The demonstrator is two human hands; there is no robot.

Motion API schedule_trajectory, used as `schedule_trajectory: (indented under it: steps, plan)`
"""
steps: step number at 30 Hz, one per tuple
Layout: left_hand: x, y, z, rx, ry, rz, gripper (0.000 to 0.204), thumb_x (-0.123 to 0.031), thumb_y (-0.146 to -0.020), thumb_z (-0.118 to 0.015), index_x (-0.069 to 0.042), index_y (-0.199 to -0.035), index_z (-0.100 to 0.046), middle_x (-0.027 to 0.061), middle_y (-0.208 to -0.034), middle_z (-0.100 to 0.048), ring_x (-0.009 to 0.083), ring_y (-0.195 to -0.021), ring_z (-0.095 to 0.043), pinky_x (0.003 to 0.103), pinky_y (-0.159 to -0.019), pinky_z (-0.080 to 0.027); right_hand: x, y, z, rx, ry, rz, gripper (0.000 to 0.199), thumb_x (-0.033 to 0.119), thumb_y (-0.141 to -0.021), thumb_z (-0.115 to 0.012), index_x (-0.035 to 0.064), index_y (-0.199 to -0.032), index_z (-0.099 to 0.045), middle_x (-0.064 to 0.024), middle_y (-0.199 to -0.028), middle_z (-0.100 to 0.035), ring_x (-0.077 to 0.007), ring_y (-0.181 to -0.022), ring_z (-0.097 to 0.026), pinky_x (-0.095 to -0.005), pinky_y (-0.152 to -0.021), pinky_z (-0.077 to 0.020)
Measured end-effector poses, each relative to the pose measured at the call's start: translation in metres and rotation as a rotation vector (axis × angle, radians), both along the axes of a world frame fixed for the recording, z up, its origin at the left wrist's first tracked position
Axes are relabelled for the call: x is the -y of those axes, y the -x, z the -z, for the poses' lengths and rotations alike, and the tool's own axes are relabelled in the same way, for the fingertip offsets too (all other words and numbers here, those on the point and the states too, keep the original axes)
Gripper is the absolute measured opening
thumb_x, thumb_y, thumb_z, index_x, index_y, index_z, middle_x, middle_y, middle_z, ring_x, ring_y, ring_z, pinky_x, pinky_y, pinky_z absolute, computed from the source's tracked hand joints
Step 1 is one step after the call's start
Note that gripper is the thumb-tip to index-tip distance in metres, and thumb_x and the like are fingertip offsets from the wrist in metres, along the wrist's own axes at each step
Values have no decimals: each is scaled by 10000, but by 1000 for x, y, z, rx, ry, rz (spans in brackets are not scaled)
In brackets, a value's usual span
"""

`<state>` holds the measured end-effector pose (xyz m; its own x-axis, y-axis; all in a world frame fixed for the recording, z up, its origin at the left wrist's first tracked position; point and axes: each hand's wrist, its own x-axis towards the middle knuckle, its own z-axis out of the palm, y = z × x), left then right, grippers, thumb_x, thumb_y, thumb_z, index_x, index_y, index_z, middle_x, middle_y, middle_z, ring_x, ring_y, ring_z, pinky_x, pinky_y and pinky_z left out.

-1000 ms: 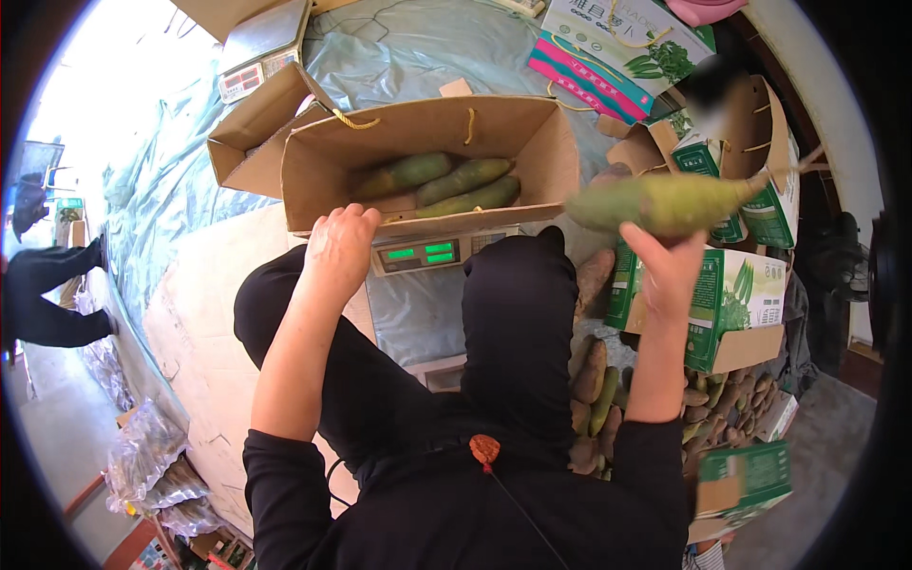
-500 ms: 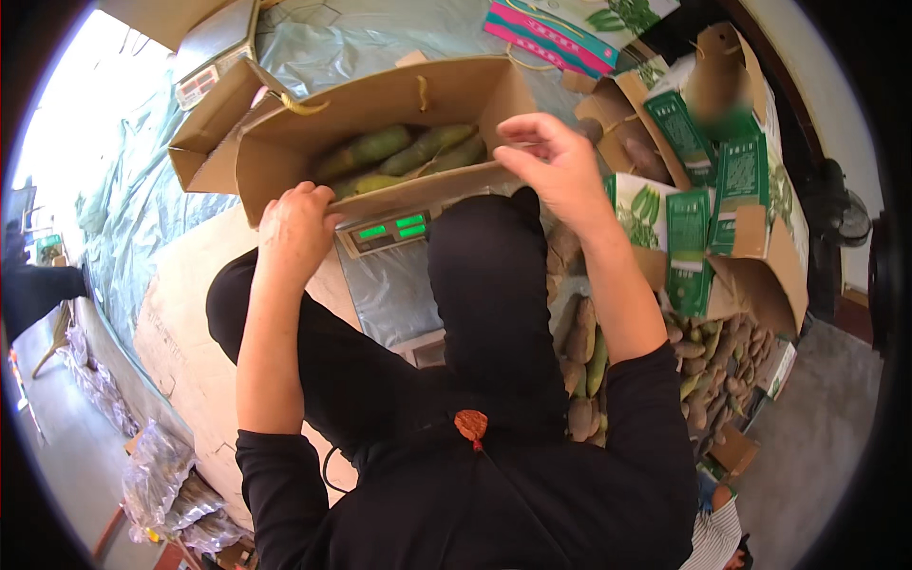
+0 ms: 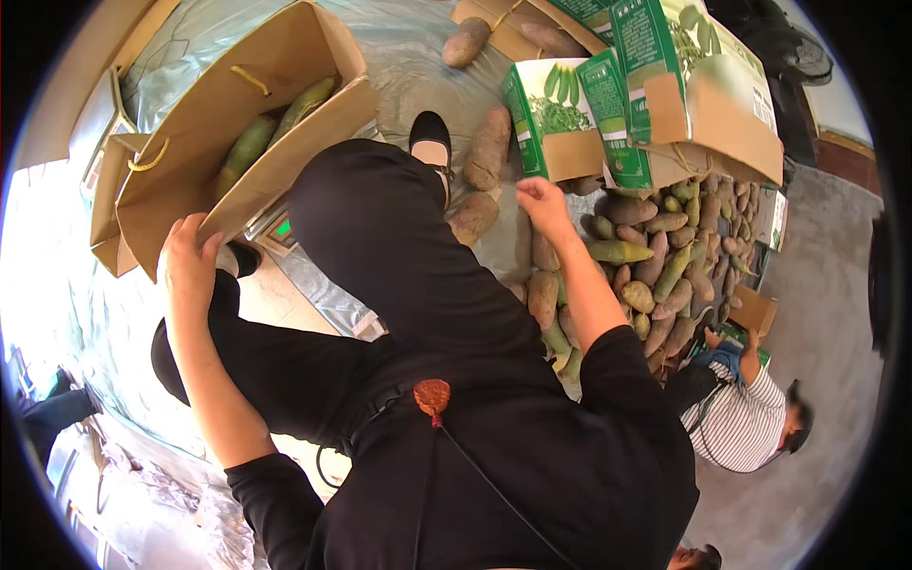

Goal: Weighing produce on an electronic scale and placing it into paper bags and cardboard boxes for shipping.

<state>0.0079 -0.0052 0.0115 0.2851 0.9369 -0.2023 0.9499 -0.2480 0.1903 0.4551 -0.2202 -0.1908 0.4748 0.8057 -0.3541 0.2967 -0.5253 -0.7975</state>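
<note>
Brown cardboard box (image 3: 204,123), far left, holding green-brown tubers (image 3: 249,144); left hand (image 3: 190,261) grips its near edge. Right hand (image 3: 543,201), fingers loosely curled, empty, above tuber pile (image 3: 655,275).

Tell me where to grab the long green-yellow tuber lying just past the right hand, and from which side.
Take the long green-yellow tuber around its thick middle, coming down from above. It lies flat on top of the pile, long axis roughly across the picture, so its upper side is free while neighbours crowd underneath. The right hand is empty and close beside it.
</note>
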Motion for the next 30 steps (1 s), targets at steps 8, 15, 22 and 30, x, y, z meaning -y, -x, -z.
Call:
schedule_trajectory:
  steps: [8, 15, 22, 30]
  plan:
    - [0, 3, 12, 1, -19, -11, 265, -106, -790, -632, -24, -1041, -610, 155, -973, -611, 349, -923, -586, 401, -792, -453, 126, -48, 86, 216, 576, 286, 532, 310, -658, -769, 36, -1082, -601, -172, -1034, -652, -326, -990, -615, -379, -854, -481]
    - [-5, -4, 16, -15, -12, -1, 262, -103, -782, -638, -28, -1032, -615, 154, -973, -611, 341, -915, -590, 398, -793, -452, 146, -46, 85, 246, 739, 284, 794, 363, -630, -799, 54, -1284, -472, -188, -1238, -543, -320, -1153, -518, -374, -976, -421]
    - [-1, -6, 9, -24, -4, -86, 268, -109, -772, -648, -30, -1026, -621, 150, -986, -616, 336, -930, -591, 392, -805, -458, 93, -25, 74, 297, 970, 86, 856, 329, -632, -802, 155, -1355, -380, -150, -1345, -425, -332, -1253, -414, -440, -998, -412]
    - [1, -12, 2, 5, 1, -95, 255, -92, -745, -665, -37, -989, -618, 147, -955, -615, 349, -946, -579, 424, -821, -457, 78, -23, 86, 292, 989, 59, 873, 271, -569, -839, 72, -1294, -396, -180, -1312, -450, -368, -1229, -428, -436, -1010, -401]
